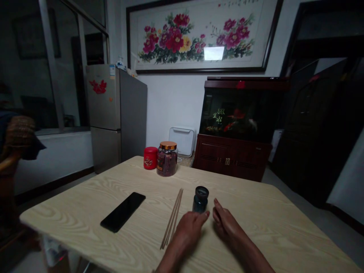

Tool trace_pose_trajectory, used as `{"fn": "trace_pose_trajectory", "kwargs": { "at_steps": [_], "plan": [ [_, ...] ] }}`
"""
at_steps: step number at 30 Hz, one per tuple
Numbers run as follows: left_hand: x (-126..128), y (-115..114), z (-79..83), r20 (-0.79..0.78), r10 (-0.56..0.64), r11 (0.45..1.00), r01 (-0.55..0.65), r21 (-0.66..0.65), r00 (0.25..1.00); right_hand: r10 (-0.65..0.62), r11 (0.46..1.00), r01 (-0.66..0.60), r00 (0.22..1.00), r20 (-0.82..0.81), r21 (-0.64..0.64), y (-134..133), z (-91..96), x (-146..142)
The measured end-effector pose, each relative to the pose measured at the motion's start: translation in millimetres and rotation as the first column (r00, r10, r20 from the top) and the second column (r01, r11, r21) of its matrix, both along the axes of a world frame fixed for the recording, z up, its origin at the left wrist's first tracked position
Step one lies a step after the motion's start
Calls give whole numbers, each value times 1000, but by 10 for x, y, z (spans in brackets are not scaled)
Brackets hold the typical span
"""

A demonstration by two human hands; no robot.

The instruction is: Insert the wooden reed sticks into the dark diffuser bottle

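A small dark glass jar (200,199) stands upright on the table, its lower front partly covered by my left hand (190,228). That hand is in front of the jar with its thumb stretched to the right; its other fingers are mostly hidden, and I cannot tell whether it touches the glass. My right hand (227,223) is held to the right of the jar, apart from it, with fingers loosely bent and nothing visible in them. Several thin wooden sticks (173,218) lie side by side on the table, left of the jar and close to my left wrist.
A black phone (123,211) lies on the left of the pale wooden table (273,227). Toward the far edge stand a red canister (150,158) and a large clear jar (167,161) with a copper-coloured lid and dark contents. Behind are a fridge (105,110) and an aquarium (239,113).
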State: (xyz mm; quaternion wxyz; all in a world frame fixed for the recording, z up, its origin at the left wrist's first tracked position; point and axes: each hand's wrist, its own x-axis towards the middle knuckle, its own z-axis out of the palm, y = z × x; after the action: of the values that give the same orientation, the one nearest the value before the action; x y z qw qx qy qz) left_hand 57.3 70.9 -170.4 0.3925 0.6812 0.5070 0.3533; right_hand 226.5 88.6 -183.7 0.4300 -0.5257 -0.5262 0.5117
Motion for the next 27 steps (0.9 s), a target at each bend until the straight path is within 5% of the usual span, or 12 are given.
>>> {"fn": "trace_pose_trajectory", "kwargs": {
  "at_steps": [3, 6, 8, 12, 15, 22, 27],
  "plan": [
    [-39, 195, 416, 386, -171, 932, 277, -236, 906, 248, 963, -267, 935, -253, -41, 5, 597, 15],
    [-143, 372, 962, 709, -398, 742, 659, -126, 583, 490, 864, -494, 779, -392, 97, 46, 1221, 77],
    [-218, 472, 1307, 777, -439, 668, 743, -53, 450, 578, 809, -563, 711, -401, 169, 83, 1594, 111],
    [-350, 635, 1719, 815, -446, 638, 770, 0, 369, 656, 753, -608, 663, -361, 251, 151, 2111, 156],
    [-439, 725, 1713, 829, -433, 647, 763, 12, 354, 678, 733, -629, 650, -344, 257, 206, 2179, 208],
    [-537, 845, 1271, 838, -383, 624, 778, -76, 389, 655, 738, -650, 627, -422, 179, 348, 1669, 320],
    [-532, 879, 1220, 832, -377, 610, 786, -106, 406, 650, 739, -652, 624, -434, 170, 388, 1609, 301]
  ]
}}
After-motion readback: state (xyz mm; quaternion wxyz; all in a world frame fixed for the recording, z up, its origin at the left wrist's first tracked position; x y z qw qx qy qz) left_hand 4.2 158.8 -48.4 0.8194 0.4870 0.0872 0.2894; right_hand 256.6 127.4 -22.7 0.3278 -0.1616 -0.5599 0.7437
